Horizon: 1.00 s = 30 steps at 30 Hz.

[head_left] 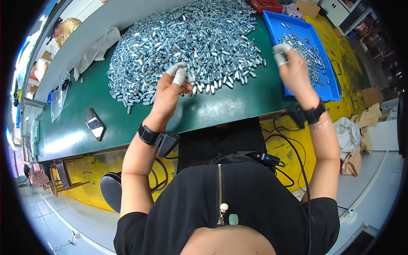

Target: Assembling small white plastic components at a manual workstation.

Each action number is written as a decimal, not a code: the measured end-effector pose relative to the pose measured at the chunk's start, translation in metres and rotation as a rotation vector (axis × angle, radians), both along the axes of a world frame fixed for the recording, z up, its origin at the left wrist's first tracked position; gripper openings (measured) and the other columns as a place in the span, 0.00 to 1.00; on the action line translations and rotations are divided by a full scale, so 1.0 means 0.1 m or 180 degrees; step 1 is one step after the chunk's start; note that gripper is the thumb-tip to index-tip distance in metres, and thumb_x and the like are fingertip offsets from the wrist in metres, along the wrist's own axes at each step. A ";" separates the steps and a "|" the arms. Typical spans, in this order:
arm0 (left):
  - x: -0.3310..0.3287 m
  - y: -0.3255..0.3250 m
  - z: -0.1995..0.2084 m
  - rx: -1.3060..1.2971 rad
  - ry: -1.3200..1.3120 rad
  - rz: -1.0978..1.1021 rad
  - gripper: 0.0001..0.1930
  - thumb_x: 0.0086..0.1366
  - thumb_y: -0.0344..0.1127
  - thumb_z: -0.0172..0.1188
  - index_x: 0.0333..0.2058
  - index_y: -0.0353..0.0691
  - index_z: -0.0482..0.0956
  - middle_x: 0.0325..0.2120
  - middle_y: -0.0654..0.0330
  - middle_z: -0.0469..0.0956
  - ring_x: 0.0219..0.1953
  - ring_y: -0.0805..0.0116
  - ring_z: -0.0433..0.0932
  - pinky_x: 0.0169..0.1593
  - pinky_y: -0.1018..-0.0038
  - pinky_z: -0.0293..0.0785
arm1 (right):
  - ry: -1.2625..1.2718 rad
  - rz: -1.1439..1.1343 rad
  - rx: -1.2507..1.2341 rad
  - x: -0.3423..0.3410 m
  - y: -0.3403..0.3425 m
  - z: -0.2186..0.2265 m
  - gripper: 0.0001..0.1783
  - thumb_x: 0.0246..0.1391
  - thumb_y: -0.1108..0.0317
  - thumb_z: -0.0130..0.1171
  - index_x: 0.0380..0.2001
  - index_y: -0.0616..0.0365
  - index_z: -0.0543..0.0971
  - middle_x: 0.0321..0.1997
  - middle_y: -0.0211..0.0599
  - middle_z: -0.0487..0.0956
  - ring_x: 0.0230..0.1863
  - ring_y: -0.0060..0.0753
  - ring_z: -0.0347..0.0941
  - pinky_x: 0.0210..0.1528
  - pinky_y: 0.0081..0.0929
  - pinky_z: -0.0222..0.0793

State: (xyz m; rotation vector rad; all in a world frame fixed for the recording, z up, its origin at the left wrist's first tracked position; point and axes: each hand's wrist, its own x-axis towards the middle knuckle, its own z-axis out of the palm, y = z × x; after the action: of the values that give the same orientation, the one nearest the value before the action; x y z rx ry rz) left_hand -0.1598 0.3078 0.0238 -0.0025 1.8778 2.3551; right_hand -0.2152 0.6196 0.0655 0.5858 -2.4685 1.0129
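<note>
A large heap of small shiny metal sleeves covers much of the green table. My left hand is over the heap's near edge, white covers on its thumb and a finger. Its fingers are closed around a small metal sleeve, partly hidden by them. Over on the right, my right hand hovers by the near left side of a blue tray. White covers sit on its thumb and finger too; these are slightly apart, and nothing shows between them. More metal sleeves lie scattered inside the tray.
A dark phone lies on the table's left part, near a clear plastic bag and a grey-white cloth. Behind the tray is a red bin. Another person is beyond the partition at far left. Cables hang below the table edge.
</note>
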 end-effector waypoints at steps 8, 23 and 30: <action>0.07 0.09 -0.04 -0.0259 0.0039 0.0057 0.22 0.65 0.37 0.50 0.55 0.35 0.60 0.36 0.57 0.74 0.30 0.75 0.73 0.36 0.78 0.71 | -0.0690 -0.0214 0.1601 -0.57 0.06 -0.58 0.15 0.45 0.70 0.58 0.39 0.61 0.74 0.29 0.53 0.76 0.35 0.55 0.73 0.40 0.42 0.68; 0.03 0.36 -0.02 0.0219 -0.0327 -0.0737 0.21 0.67 0.42 0.46 0.54 0.35 0.62 0.34 0.56 0.75 0.30 0.73 0.74 0.36 0.78 0.72 | -0.1849 0.1439 -0.1004 0.01 -0.80 -0.17 0.16 0.48 0.78 0.53 0.43 0.59 0.73 0.31 0.30 0.77 0.33 0.20 0.72 0.36 0.20 0.68; 0.04 0.31 -0.03 0.1418 -0.0134 -0.1545 0.18 0.68 0.41 0.44 0.50 0.35 0.66 0.33 0.57 0.75 0.29 0.74 0.74 0.35 0.78 0.73 | -0.1240 0.1451 -0.0769 0.30 -0.90 0.06 0.11 0.47 0.77 0.58 0.36 0.63 0.75 0.30 0.32 0.77 0.32 0.17 0.72 0.34 0.19 0.69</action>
State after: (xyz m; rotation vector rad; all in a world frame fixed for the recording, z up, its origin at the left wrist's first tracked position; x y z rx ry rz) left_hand -0.1556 0.3391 0.0205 0.3942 1.1287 2.3260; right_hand -0.1851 0.5291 0.0711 0.9743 -2.5278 1.7167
